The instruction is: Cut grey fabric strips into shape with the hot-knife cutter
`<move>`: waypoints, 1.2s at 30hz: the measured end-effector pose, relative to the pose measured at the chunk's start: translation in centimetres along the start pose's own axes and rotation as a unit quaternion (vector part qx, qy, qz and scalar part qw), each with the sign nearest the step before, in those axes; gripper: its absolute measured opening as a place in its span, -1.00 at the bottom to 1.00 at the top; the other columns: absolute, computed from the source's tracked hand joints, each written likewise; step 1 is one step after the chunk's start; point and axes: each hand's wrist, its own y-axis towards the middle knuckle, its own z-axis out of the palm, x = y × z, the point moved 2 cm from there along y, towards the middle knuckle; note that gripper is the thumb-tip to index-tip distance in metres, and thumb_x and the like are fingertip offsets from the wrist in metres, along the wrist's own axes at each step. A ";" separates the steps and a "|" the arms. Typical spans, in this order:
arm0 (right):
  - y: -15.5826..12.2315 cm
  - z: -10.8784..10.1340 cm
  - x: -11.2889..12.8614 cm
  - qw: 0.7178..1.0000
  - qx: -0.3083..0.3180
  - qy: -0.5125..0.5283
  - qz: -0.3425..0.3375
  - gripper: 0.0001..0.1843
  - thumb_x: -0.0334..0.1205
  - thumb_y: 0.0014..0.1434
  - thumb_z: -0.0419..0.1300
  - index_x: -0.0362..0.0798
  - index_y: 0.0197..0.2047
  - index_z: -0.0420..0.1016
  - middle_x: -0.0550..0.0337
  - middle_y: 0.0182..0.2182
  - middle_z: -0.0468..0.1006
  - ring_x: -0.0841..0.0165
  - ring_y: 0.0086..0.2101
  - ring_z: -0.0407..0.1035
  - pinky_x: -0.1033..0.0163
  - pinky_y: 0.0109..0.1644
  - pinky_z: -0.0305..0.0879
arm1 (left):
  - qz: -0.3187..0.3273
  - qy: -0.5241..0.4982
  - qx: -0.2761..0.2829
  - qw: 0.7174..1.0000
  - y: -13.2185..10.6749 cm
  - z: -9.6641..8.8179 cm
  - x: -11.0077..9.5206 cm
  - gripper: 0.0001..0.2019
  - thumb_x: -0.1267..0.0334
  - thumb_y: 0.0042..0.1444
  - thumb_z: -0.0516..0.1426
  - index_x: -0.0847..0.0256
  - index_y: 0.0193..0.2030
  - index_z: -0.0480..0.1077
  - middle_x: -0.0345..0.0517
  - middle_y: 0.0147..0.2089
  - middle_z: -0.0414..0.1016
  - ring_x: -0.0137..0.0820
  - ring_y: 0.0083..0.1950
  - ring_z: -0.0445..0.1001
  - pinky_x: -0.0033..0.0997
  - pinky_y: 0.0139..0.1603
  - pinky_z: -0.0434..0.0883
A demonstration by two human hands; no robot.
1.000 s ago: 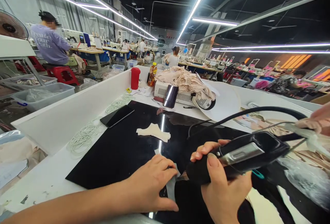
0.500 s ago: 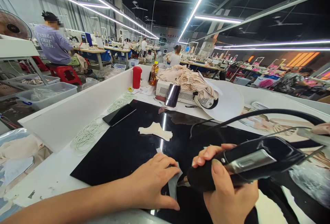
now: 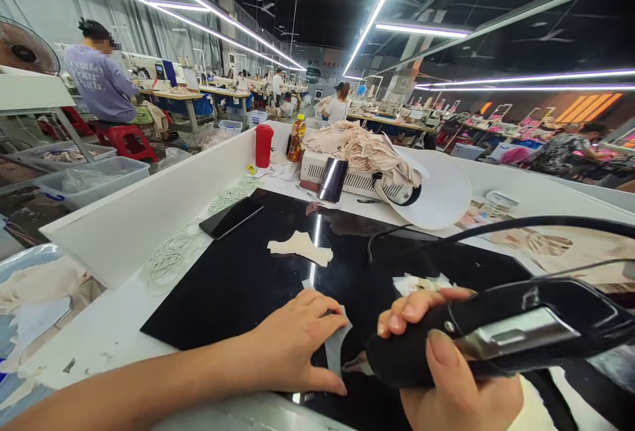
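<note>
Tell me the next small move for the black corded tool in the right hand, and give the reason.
Probably ease the black corded hand tool a touch further left along the edge of the small grey fabric piece. Its metal tip sits right at that edge on the glossy black work mat, the right hand grips the tool, and the left hand lies flat on the piece, pinning it.

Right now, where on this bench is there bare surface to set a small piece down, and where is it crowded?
The black mat is bare between the phone, the beige fabric piece and the left hand. The white strip in front of the elastic loops is also open. It is crowded at the far end around the fabric pile, and beside the right hand gripping the black tool.
</note>
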 end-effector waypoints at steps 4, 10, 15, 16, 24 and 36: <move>-0.3 -0.6 -0.3 1.000 0.025 -0.014 -0.001 -0.71 -0.20 0.23 0.38 0.10 -0.01 0.44 0.29 -0.39 0.48 0.36 -0.41 0.39 0.19 -0.35 0.51 | 0.000 0.005 0.003 1.000 0.0 -0.1 -0.1 -0.32 -0.03 0.06 0.41 0.21 0.26 0.42 0.11 0.25 0.43 -0.02 0.25 0.36 -0.02 0.33 0.31; -0.5 -0.9 -0.7 0.999 0.016 -0.028 0.018 -0.70 -0.22 0.25 0.36 0.12 0.01 0.42 0.29 -0.37 0.47 0.37 -0.39 0.40 0.17 -0.29 0.52 | -0.003 0.005 0.007 1.000 0.0 0.0 -0.2 -0.33 -0.01 0.05 0.43 0.21 0.25 0.42 0.11 0.25 0.42 -0.01 0.24 0.37 0.05 0.37 0.26; -0.1 -1.2 -0.1 0.999 0.012 -0.033 0.007 -0.69 -0.21 0.21 0.40 0.10 -0.01 0.45 0.28 -0.38 0.49 0.37 -0.41 0.42 0.19 -0.34 0.52 | -0.010 -0.023 -0.012 1.000 0.0 -0.5 -0.1 -0.42 0.09 0.09 0.43 0.18 0.21 0.43 0.10 0.24 0.42 -0.05 0.26 0.37 0.02 0.35 0.32; 0.0 -1.3 0.2 0.999 0.007 -0.037 0.003 -0.69 -0.21 0.20 0.40 0.09 -0.02 0.46 0.28 -0.39 0.49 0.36 -0.41 0.42 0.20 -0.35 0.52 | -0.013 -0.025 -0.021 0.999 0.1 -0.7 -0.1 -0.50 0.16 0.14 0.40 0.18 0.19 0.44 0.08 0.23 0.43 -0.09 0.26 0.37 -0.04 0.33 0.34; 2.3 -3.2 0.9 0.989 -0.082 -0.113 -0.043 -0.60 -0.22 0.05 0.48 0.05 -0.08 0.46 0.32 -0.44 0.54 0.33 -0.45 0.43 0.18 -0.35 0.50 | -0.002 0.021 -0.030 0.999 0.4 -1.0 0.4 -0.86 0.47 0.35 0.15 0.22 -0.12 0.55 -0.12 -0.09 0.55 -0.34 -0.04 0.52 -0.08 0.43 0.22; 1.3 -0.9 0.2 0.997 -0.049 -0.055 -0.024 -0.63 -0.21 0.11 0.45 0.08 -0.05 0.46 0.31 -0.41 0.51 0.35 -0.43 0.41 0.20 -0.38 0.49 | 0.019 -0.010 -0.010 1.000 0.4 -0.7 -0.1 -0.86 0.44 0.21 0.32 0.22 -0.10 0.60 -0.11 -0.08 0.54 -0.33 -0.05 0.48 -0.43 0.02 0.43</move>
